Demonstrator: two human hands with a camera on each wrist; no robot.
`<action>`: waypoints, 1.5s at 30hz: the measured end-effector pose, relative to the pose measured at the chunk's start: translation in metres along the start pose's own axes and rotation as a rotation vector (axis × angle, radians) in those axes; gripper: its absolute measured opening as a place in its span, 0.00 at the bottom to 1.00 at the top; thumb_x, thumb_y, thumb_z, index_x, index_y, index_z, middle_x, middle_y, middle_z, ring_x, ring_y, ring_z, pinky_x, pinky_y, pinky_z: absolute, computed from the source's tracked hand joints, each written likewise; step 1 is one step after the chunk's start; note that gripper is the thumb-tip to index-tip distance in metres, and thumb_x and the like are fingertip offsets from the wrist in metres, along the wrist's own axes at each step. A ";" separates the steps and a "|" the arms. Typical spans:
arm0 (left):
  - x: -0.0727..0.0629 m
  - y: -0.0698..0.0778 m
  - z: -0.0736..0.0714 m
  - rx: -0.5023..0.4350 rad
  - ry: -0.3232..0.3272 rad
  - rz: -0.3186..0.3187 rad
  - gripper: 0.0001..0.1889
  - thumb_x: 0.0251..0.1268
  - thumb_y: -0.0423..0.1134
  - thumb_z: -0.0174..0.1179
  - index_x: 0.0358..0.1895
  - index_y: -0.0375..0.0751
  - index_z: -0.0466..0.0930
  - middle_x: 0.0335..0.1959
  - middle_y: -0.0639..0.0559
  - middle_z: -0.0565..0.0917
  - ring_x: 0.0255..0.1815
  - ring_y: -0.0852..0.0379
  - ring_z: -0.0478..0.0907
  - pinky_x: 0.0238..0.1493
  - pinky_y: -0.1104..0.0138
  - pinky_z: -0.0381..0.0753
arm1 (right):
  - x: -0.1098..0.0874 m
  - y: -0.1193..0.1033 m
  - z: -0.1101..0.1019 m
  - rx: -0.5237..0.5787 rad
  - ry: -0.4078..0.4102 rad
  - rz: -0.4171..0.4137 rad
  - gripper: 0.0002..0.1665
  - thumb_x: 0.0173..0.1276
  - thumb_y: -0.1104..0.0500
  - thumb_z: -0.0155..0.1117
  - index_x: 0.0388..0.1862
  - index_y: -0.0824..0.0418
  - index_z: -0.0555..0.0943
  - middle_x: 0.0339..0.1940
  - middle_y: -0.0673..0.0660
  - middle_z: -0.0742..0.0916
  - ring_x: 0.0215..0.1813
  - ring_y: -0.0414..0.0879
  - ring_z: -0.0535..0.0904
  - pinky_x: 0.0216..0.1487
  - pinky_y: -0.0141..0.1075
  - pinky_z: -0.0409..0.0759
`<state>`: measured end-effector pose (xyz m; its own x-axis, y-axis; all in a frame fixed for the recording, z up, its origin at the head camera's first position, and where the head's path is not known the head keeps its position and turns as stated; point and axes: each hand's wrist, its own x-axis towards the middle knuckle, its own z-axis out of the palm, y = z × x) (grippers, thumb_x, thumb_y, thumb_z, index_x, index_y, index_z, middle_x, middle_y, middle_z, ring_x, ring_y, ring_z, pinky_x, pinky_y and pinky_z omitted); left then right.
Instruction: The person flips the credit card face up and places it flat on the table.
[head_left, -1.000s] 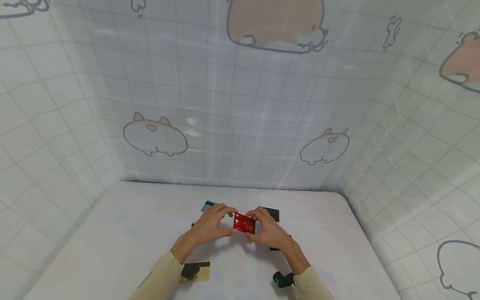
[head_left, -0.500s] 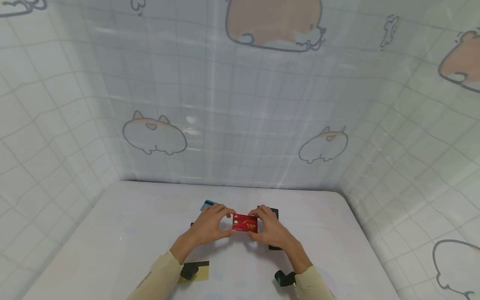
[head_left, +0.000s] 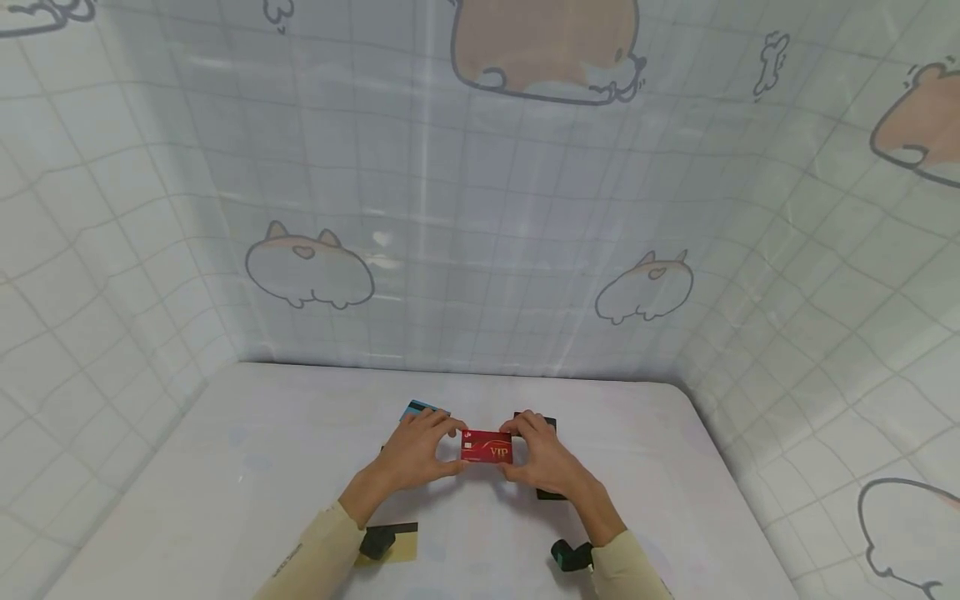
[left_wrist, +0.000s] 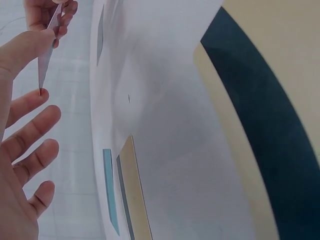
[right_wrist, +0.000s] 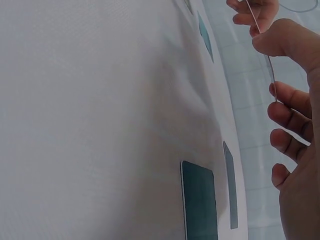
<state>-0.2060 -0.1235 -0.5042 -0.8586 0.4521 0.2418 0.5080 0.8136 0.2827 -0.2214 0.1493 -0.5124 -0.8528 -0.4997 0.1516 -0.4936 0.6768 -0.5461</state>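
A red card marked VIP (head_left: 487,447) is held up by its ends between both hands above the white table. My left hand (head_left: 411,452) pinches its left end between thumb and index fingertip; the other fingers spread out loosely in the left wrist view. On the opposite end, my right hand (head_left: 546,460) has the same kind of pinch. Both wrist views show the card nearly edge-on, and in the right wrist view the card (right_wrist: 271,72) looks slightly bowed.
Left on the table lie a blue card (head_left: 414,408), a yellow card (left_wrist: 134,192) and a nearer yellow card with a black stripe (head_left: 407,546). To the right are two dark cards (right_wrist: 200,200) (right_wrist: 231,187). Patterned sheeting (head_left: 480,208) rises behind the table (head_left: 262,467).
The red card has turned from a slant to nearly level, its face more square to the head view. It has shifted slightly left; both hands keep their hold.
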 end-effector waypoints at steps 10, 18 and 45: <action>-0.001 0.002 -0.001 0.017 -0.016 -0.006 0.28 0.54 0.65 0.69 0.56 0.58 0.80 0.44 0.59 0.81 0.52 0.56 0.73 0.52 0.48 0.71 | 0.001 0.001 0.001 -0.020 -0.002 -0.003 0.30 0.57 0.42 0.73 0.56 0.49 0.78 0.51 0.43 0.78 0.57 0.44 0.71 0.61 0.55 0.69; -0.002 0.002 0.004 0.050 -0.072 -0.027 0.29 0.54 0.65 0.69 0.57 0.58 0.82 0.51 0.58 0.82 0.53 0.55 0.72 0.55 0.47 0.71 | 0.000 0.004 0.005 -0.075 0.011 -0.021 0.28 0.57 0.42 0.73 0.55 0.47 0.79 0.50 0.42 0.78 0.56 0.42 0.71 0.59 0.54 0.72; 0.002 -0.003 0.013 0.091 -0.187 -0.045 0.28 0.51 0.65 0.71 0.53 0.54 0.86 0.48 0.56 0.83 0.50 0.53 0.73 0.53 0.48 0.71 | 0.007 0.003 0.015 -0.143 -0.099 0.023 0.26 0.58 0.41 0.74 0.54 0.46 0.84 0.51 0.45 0.80 0.55 0.44 0.69 0.55 0.53 0.71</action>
<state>-0.2106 -0.1199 -0.5168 -0.8822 0.4679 0.0523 0.4682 0.8602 0.2023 -0.2264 0.1397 -0.5250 -0.8468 -0.5291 0.0551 -0.4995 0.7551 -0.4247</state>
